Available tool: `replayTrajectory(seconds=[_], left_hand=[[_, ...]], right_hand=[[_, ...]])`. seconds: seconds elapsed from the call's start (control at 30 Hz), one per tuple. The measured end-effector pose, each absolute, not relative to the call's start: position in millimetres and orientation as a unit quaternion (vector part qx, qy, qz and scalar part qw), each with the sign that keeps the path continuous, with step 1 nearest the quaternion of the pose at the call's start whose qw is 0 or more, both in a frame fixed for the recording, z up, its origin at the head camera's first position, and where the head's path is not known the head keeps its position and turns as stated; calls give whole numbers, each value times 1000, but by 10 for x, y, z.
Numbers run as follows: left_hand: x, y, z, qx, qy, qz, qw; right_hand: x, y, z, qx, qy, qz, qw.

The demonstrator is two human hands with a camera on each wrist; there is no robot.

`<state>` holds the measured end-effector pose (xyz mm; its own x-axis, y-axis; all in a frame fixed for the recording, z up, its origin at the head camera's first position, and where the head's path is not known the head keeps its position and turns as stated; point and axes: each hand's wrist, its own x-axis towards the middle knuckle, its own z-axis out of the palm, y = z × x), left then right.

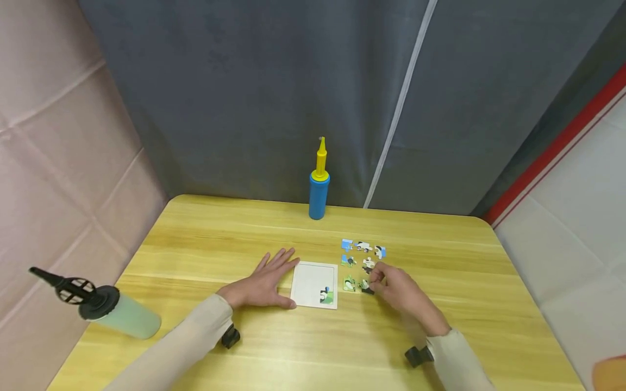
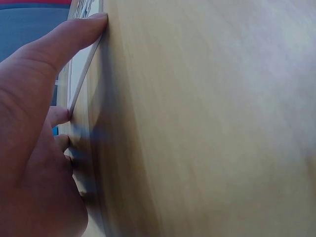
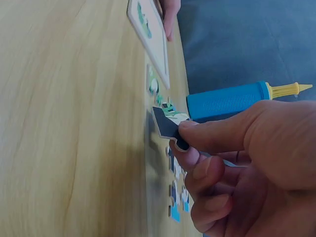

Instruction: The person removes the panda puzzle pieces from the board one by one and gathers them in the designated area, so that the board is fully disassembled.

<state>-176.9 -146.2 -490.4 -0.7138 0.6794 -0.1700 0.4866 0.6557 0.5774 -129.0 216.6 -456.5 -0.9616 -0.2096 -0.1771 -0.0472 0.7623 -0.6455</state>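
Note:
A white square puzzle tray (image 1: 305,279) lies on the table, with one green, white and black puzzle piece (image 1: 327,296) in its lower right corner. My left hand (image 1: 264,285) is spread on the table at the tray's left side. In the left wrist view its thumb (image 2: 84,32) touches the tray's edge. My right hand (image 1: 401,290) pinches a puzzle piece (image 3: 170,123) between thumb and forefinger. The held piece is dark with some green and white, and appears tilted and raised off the table in the right wrist view. Several loose puzzle pieces (image 1: 363,246) lie right of the tray.
A blue and yellow hand pump (image 1: 318,198) stands at the table's back edge. On the left is a pale green cylinder (image 1: 134,316) with a black top and nozzle. A grey curtain (image 1: 254,108) hangs behind the wooden table (image 1: 225,228).

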Motion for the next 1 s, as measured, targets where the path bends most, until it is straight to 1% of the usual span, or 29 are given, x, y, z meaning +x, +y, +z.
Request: replayTrajectory(seconds=[0.53,1.0], left_hand=[[-1758,-1463,-4899,325,892,251,191],[-1762,-1462,-4894,323,891,254,192]], right_hand=[[-1306,2148,-4631,-55,959,-259,97],[-1337,2131,-4661,-37,965,-246,83]])
